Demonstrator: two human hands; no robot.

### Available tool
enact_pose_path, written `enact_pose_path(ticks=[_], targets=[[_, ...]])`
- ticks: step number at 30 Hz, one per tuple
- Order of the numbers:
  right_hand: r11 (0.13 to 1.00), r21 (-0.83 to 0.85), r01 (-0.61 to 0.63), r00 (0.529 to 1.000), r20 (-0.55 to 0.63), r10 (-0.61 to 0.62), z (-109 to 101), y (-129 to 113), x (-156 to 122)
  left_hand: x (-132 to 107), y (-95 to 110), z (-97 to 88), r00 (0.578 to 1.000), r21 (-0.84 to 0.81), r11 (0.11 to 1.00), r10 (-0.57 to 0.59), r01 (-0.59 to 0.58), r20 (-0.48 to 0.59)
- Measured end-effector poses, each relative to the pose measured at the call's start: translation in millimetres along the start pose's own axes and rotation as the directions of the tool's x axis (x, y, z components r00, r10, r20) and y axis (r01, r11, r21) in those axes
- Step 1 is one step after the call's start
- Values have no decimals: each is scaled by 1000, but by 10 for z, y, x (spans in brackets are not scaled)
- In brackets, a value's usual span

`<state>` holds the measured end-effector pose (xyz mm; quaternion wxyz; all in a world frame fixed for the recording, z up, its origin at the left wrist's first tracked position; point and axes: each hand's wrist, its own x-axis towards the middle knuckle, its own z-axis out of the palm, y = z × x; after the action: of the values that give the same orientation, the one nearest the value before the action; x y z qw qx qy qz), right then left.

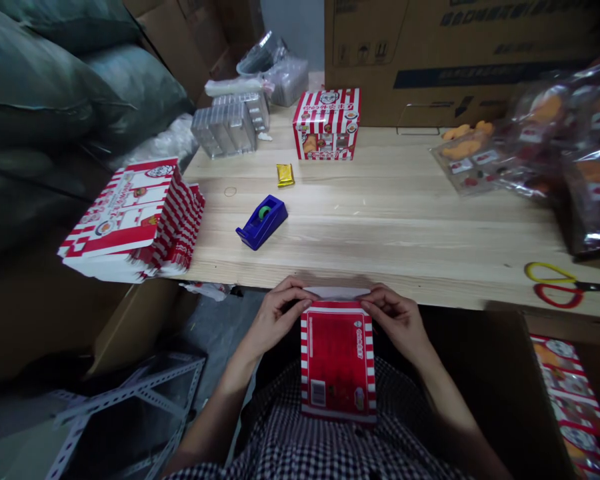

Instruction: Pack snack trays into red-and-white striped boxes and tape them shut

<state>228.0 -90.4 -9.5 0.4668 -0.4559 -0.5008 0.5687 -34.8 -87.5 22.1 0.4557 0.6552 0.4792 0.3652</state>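
L hand & R hand both pinch top flap of red striped box over lap, near table edge

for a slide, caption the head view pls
Left hand and right hand hold a red striped box by its top flap beside a table

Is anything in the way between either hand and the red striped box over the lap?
Nothing visible does. The left hand and the right hand each pinch the top flap of the striped box, one at each corner, close to the near edge of the table.
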Motion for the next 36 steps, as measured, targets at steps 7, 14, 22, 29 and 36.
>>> enact_pose_path(ticks=[7, 14, 22, 29, 36], targets=[[999, 24, -49, 989, -140, 52, 85, 101, -12, 29, -252, 268, 965, -348, 934, -162, 83, -205], [991, 137, 3, 982, -190, 23, 160, 8, -57, 9, -156, 236, 954, -553, 809, -288, 197, -81], [993, -112, 36, 971, 239, -9, -130, -106, 38, -65, -252, 17, 969, -487, 839, -201, 244, 140], [993, -44, -112, 965, 235, 120, -56, -280, 135, 140, -48, 46, 961, -376, 887, -221, 268, 163], [974, 14, -228, 927, 309, 212, -14, -277, 232, 323, 61, -68, 904, -289, 906, -183, 308, 387]])
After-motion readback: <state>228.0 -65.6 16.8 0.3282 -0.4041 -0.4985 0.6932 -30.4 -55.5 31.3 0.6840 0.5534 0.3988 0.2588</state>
